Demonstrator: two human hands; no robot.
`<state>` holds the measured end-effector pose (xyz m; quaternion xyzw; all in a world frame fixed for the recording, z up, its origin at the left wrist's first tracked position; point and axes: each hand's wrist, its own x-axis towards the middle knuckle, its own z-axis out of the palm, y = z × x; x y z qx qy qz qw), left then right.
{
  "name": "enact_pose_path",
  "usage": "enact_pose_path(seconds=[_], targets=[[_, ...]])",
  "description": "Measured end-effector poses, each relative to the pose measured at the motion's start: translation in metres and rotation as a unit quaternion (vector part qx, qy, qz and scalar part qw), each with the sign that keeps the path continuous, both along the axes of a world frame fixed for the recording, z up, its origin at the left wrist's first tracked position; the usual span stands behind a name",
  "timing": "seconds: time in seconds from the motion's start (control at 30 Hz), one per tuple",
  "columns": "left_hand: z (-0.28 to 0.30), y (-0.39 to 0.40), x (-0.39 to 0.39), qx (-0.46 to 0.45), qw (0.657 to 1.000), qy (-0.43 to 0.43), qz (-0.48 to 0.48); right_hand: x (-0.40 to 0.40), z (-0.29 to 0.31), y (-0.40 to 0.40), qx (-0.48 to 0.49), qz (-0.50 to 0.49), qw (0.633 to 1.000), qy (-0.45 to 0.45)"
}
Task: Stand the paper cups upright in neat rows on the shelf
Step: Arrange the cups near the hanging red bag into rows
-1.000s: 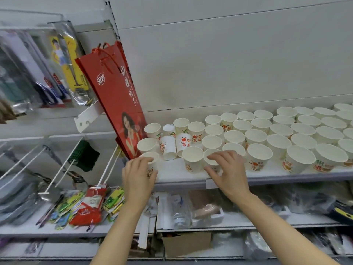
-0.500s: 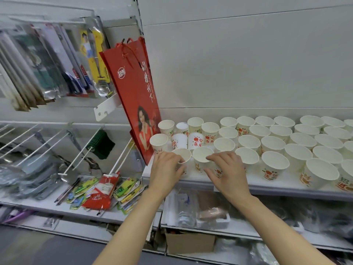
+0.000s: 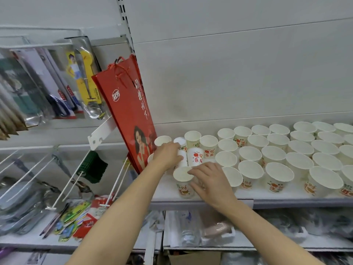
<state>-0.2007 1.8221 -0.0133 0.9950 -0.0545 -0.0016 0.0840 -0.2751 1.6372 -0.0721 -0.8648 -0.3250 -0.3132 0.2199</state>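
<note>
Meanwhile, at the shelf [image 3: 271, 197]: L hand [image 3: 166, 155] curls round an upturned paper cup [image 3: 181, 159] among the rows at the shelf's left end; R hand [image 3: 209, 181], fingers loosely spread, touches the front-row cup [image 3: 183, 181]. Cups behind both hands partly hidden; far-right cups cut off by the frame.

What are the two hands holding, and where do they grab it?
The left hand grips an upside-down paper cup by its side. The right hand rests on the side and rim of the front cup; whether it grips is unclear.
</note>
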Motion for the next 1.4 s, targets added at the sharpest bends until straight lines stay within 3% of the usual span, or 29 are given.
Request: enact_pose_path(seconds=[0.13, 0.3, 0.43, 0.53, 0.63, 0.73, 0.87, 0.97, 1.07, 1.17, 1.27, 1.4], targets=[[-0.005, 0.0, 0.015, 0.018, 0.999, 0.026, -0.002, 0.035, 0.026, -0.005, 0.049, -0.088, 0.992, 0.074], [-0.008, 0.006, 0.024, -0.047, 0.998, 0.043, -0.001, 0.092, 0.048, -0.003, -0.089, -0.156, 0.953, 0.243], [-0.006, 0.012, 0.018, -0.128, 0.991, 0.028, 0.007, 0.115, 0.049, 0.004, -0.169, -0.159, 0.934, 0.273], [-0.005, 0.014, 0.003, -0.136, 0.991, -0.002, 0.005, 0.121, 0.047, 0.01, -0.202, -0.156, 0.924, 0.284], [-0.007, 0.015, -0.012, -0.122, 0.992, -0.036, 0.008, 0.123, 0.045, 0.011, -0.18, -0.15, 0.92, 0.315], [-0.009, 0.015, -0.023, -0.118, 0.992, -0.041, 0.004, 0.118, 0.048, 0.008, -0.091, -0.131, 0.922, 0.354], [-0.005, 0.017, -0.029, -0.117, 0.992, -0.035, -0.013, 0.102, 0.054, -0.003, -0.013, -0.116, 0.944, 0.309], [0.005, 0.02, -0.025, -0.181, 0.983, -0.007, -0.03, 0.094, 0.053, -0.012, -0.04, -0.116, 0.963, 0.24], [0.018, 0.021, -0.008, -0.253, 0.966, -0.044, -0.023, 0.089, 0.048, -0.018, -0.102, -0.118, 0.96, 0.231], [0.025, 0.01, 0.024, -0.183, 0.981, -0.063, 0.017, 0.087, 0.047, -0.024, -0.099, -0.096, 0.959, 0.247], [0.022, -0.007, 0.057, -0.046, 0.999, -0.01, 0.006, 0.09, 0.055, -0.029, -0.056, -0.083, 0.966, 0.238], [0.013, -0.023, 0.079, 0.132, 0.991, 0.037, -0.009, 0.107, 0.067, -0.029, -0.051, -0.08, 0.97, 0.222]])
